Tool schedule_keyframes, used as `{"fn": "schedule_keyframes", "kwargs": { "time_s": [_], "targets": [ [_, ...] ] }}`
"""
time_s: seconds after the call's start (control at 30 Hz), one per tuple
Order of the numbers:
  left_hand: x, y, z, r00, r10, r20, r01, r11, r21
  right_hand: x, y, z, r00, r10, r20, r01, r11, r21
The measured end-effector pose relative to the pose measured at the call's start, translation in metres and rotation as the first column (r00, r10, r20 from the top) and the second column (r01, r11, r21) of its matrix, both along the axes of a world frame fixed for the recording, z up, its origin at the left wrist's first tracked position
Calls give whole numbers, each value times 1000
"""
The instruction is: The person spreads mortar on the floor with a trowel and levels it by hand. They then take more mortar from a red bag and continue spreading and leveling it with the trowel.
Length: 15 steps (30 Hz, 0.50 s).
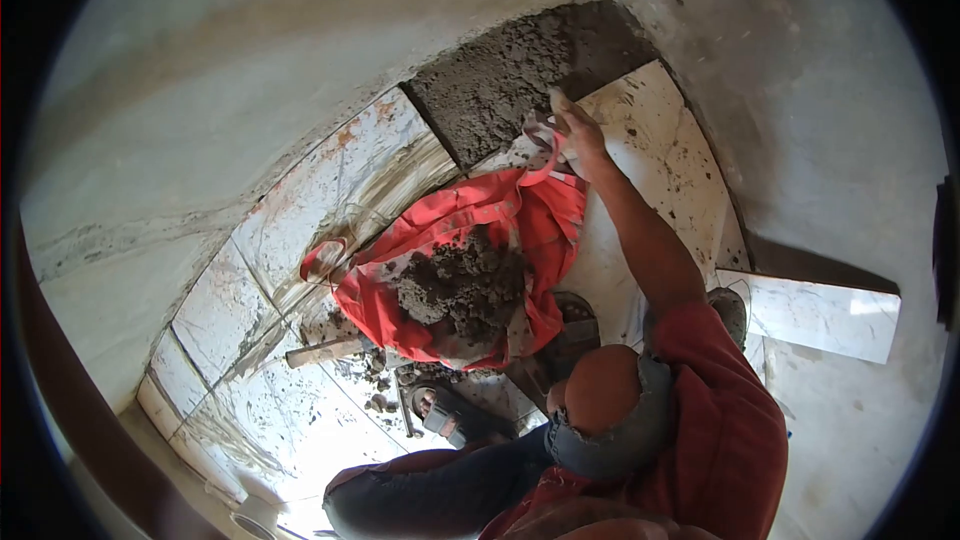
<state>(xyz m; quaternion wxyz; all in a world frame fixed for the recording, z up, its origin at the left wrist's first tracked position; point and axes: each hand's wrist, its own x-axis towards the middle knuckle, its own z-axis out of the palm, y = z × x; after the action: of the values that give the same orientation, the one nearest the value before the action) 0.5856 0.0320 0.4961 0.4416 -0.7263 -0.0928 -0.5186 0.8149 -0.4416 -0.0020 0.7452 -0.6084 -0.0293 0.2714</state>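
My right hand (578,137) reaches out at the far side of a red bag (425,225), its fingers closed around one of the bag's strap handles (541,172). Grey, crumbly mortar (460,285) lies in the open bag, which sits slumped on the tiles in front of me. A second strap loop (325,258) rests at the bag's left side. Just beyond my hand, a bed of wet mortar (500,70) fills the corner of the floor. My left hand is out of view.
Smeared white tiles (370,145) line the wall at left; more tiles (660,130) lie at right. A loose tile piece (820,310) juts out near the right wall. A wooden handle (325,352) and mortar crumbs lie by my sandalled foot (450,418).
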Motion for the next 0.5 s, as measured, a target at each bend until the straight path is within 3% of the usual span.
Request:
{"fn": "schedule_keyframes", "kwargs": {
  "time_s": [0.07, 0.1, 0.13, 0.2, 0.27, 0.33, 0.5],
  "targets": [
    [-3, -5, -2, 1000, 9, -4, -9, 1000, 1, -19, -8, 50, 973, -16, -228, 5, 999, -47],
    [-3, -10, -3, 999, -28, -31, 28, 999, -25, -9, -17, 14, 997, 4, 80, -2, 1000, -17],
    [-3, -18, -5, 996, -62, -60, 59, 997, -52, -12, -23, 32, 997, 21, 80, -20, 1000, -16],
    [-5, -32, -10, 994, 9, -106, -14, 999, -42, -39, -31, 101, 986, 102, -132, -140, 938, -318],
    [-16, -32, -11, 987, -66, -148, 55, 996, -73, -53, -43, 115, 974, 185, -128, -207, 961, -182],
    [-17, -32, -7, 990, -72, -124, 62, 995, -79, -71, -54, 150, 922, 350, -166, -376, 911, -167],
    [-19, -37, -1, 993, -56, -107, 46, 995, -94, -125, -90, 183, 832, 498, -245, -554, 769, -320]
  ]
}}
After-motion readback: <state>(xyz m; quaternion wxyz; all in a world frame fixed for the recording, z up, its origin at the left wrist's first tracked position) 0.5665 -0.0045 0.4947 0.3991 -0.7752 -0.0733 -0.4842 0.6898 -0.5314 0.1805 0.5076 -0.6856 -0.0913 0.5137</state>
